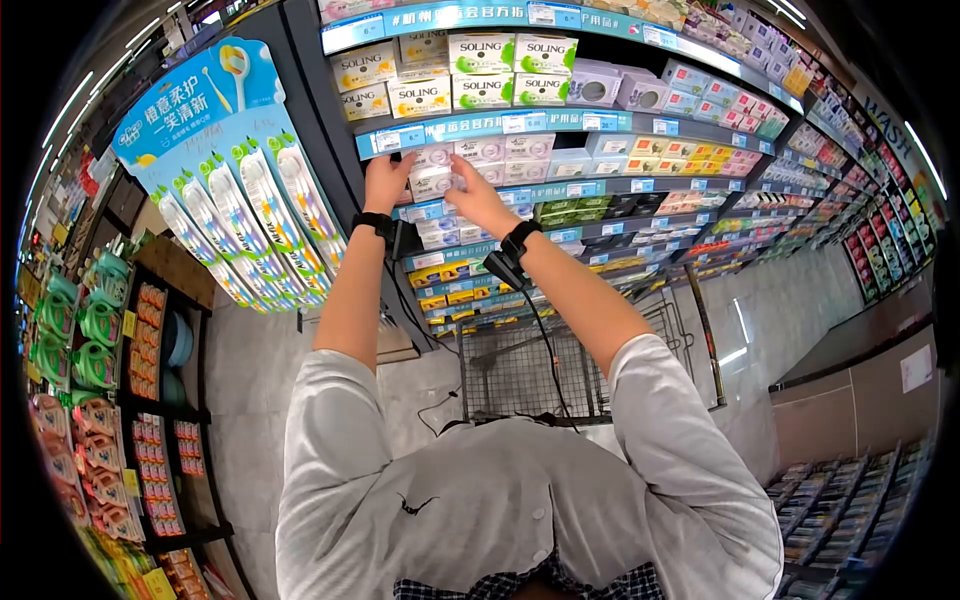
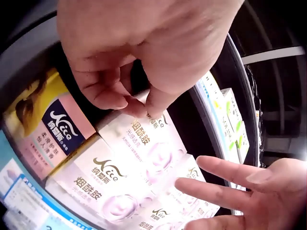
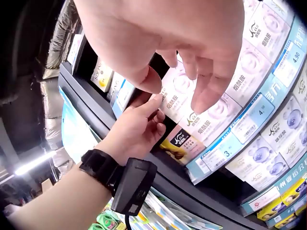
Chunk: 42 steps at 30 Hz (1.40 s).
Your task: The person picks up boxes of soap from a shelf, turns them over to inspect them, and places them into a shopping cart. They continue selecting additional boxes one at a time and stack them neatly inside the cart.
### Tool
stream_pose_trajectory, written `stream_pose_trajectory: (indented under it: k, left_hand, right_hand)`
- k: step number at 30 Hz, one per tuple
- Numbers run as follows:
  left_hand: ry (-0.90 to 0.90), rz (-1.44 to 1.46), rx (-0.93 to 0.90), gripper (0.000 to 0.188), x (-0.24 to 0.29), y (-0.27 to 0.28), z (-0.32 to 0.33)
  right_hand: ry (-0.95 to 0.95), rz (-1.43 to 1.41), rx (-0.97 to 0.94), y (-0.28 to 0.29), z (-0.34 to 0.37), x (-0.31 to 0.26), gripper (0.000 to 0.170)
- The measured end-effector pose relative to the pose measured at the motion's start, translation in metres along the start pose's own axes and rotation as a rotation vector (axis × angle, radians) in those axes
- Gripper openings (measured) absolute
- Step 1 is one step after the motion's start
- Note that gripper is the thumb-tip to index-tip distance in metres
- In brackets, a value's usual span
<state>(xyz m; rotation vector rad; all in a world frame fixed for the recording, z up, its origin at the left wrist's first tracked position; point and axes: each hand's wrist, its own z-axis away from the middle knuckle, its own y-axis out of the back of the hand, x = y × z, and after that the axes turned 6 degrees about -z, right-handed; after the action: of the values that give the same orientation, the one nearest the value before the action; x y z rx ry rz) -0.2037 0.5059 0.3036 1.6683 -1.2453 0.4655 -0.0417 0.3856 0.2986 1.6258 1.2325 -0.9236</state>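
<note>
White-and-lilac Nice soap boxes (image 1: 433,158) (image 2: 139,139) (image 3: 175,91) stand stacked on a shelf. My left hand (image 1: 386,184) (image 2: 144,43) (image 3: 136,125) is at the left end of the stack, its thumb and a finger pinching the edge of an upper box. Its other fingers are curled. My right hand (image 1: 480,198) (image 2: 254,194) (image 3: 177,38) is in front of the boxes to the right, fingers loosely bent and spread, gripping nothing; whether a fingertip touches a box I cannot tell. Beside the lower box sits a pink-and-yellow Nice box (image 2: 60,124) (image 3: 182,143).
SOLING boxes (image 1: 484,72) fill the shelf above, whose price rail (image 1: 500,124) runs just over the hands. A hanging toothbrush display (image 1: 215,150) stands to the left. Below the arms is a wire shopping cart (image 1: 530,365). More soap shelves curve away right.
</note>
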Motion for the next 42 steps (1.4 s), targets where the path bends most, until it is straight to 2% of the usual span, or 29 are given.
stream_pose_trajectory:
  k: [1, 3, 5, 7, 10, 11, 13, 16, 18, 19, 21, 23, 25, 27, 29, 30, 31, 33, 34, 35, 36, 37, 38, 39, 40, 41, 42]
  left_hand:
    - [0.003, 0.000, 0.000, 0.027, 0.000, -0.001, 0.003]
    - [-0.056, -0.092, 0.140, 0.035, 0.002, -0.002, 0.014]
    - [-0.043, 0.018, 0.169, 0.032, 0.014, -0.004, 0.036]
    - [-0.169, 0.197, 0.329, 0.029, 0.021, -0.007, 0.057]
    - [-0.115, 0.222, 0.346, 0.030, 0.038, -0.003, 0.100]
    - [-0.096, 0.284, 0.332, 0.031, 0.041, -0.003, 0.115]
    - [-0.024, 0.356, 0.204, 0.035, 0.034, -0.010, 0.151]
    - [0.062, 0.387, -0.146, 0.040, 0.031, -0.031, 0.208]
    - [0.067, 0.353, -0.330, 0.043, 0.014, -0.061, 0.248]
    - [0.124, 0.427, -0.429, 0.043, 0.014, -0.072, 0.265]
    - [0.346, 0.541, -0.623, 0.042, 0.007, -0.102, 0.299]
    - [0.421, 0.441, -0.770, 0.046, -0.014, -0.142, 0.337]
    - [0.412, 0.406, -0.726, 0.055, -0.005, -0.173, 0.357]
    - [0.476, 0.378, -0.797, 0.060, -0.007, -0.210, 0.378]
    - [0.925, 0.433, -1.004, 0.064, -0.012, -0.253, 0.402]
    - [1.149, 0.562, -1.023, 0.069, -0.007, -0.270, 0.410]
    - [1.219, 0.613, -1.019, 0.069, -0.004, -0.286, 0.418]
    - [1.272, 0.767, -1.050, 0.069, -0.009, -0.325, 0.429]
    - [1.333, 0.760, -1.036, 0.067, -0.004, -0.344, 0.429]
    - [1.398, 0.752, -1.020, 0.066, 0.000, -0.365, 0.429]
    - [1.366, 0.726, -1.033, 0.066, -0.004, -0.388, 0.436]
    - [1.260, 0.646, -1.094, 0.065, -0.008, -0.412, 0.444]
    - [1.217, 0.569, -1.169, 0.065, -0.011, -0.435, 0.449]
    - [1.161, 0.494, -1.241, 0.065, -0.013, -0.457, 0.450]
    - [1.180, 0.488, -1.234, 0.065, -0.016, -0.478, 0.457]
    - [1.119, 0.386, -1.283, 0.065, -0.020, -0.500, 0.463]
    - [1.056, 0.284, -1.334, 0.065, -0.026, -0.519, 0.472]
  right_hand:
    - [-0.061, -0.073, 0.025, -0.001, 0.000, -0.010, 0.065]
    - [-0.110, -0.113, 0.022, -0.002, 0.003, -0.019, 0.068]
    - [-0.132, -0.198, 0.054, -0.001, 0.003, -0.016, 0.070]
    - [-0.119, -0.217, 0.079, -0.001, 0.009, -0.013, 0.066]
    - [-0.006, -0.224, 0.029, 0.009, 0.032, -0.007, 0.056]
    - [-0.088, -0.321, 0.030, 0.014, 0.049, -0.014, 0.053]
    - [-0.274, -0.435, -0.002, 0.027, 0.086, -0.020, 0.049]
    - [-0.707, -0.645, -0.082, 0.047, 0.159, 0.036, 0.052]
    - [-0.921, -0.743, -0.126, 0.059, 0.216, 0.077, 0.052]
    - [-1.018, -0.800, -0.148, 0.064, 0.241, 0.093, 0.051]
    - [-1.134, -0.860, -0.112, 0.078, 0.289, 0.121, 0.049]
    - [-1.272, -0.976, -0.011, 0.090, 0.340, 0.136, 0.041]
    - [-1.280, -0.883, 0.126, 0.103, 0.367, 0.137, 0.041]
    - [-1.318, -0.832, 0.221, 0.116, 0.387, 0.138, 0.042]
    - [-1.323, -0.724, 0.290, 0.134, 0.409, 0.158, 0.045]
    - [-1.323, -0.717, 0.305, 0.143, 0.418, 0.168, 0.043]
    - [-1.307, -0.728, 0.318, 0.152, 0.429, 0.182, 0.050]
    - [-1.304, -0.687, 0.329, 0.170, 0.448, 0.207, 0.051]
    - [-1.346, -0.629, 0.296, 0.182, 0.450, 0.215, 0.052]
    - [-1.301, -0.593, 0.276, 0.192, 0.464, 0.235, 0.050]
    - [-1.302, -0.547, 0.252, 0.197, 0.488, 0.274, 0.047]
    - [-1.305, -0.505, 0.226, 0.201, 0.511, 0.307, 0.045]
    - [-1.353, -0.264, 0.156, 0.212, 0.510, 0.313, 0.042]
    - [-1.294, -0.111, 0.051, 0.223, 0.519, 0.332, 0.040]
    - [-1.300, 0.003, -0.009, 0.234, 0.514, 0.334, 0.040]
    - [-1.296, 0.119, -0.070, 0.246, 0.508, 0.339, 0.041]
    - [-1.342, 0.167, -0.203, 0.252, 0.520, 0.368, 0.044]
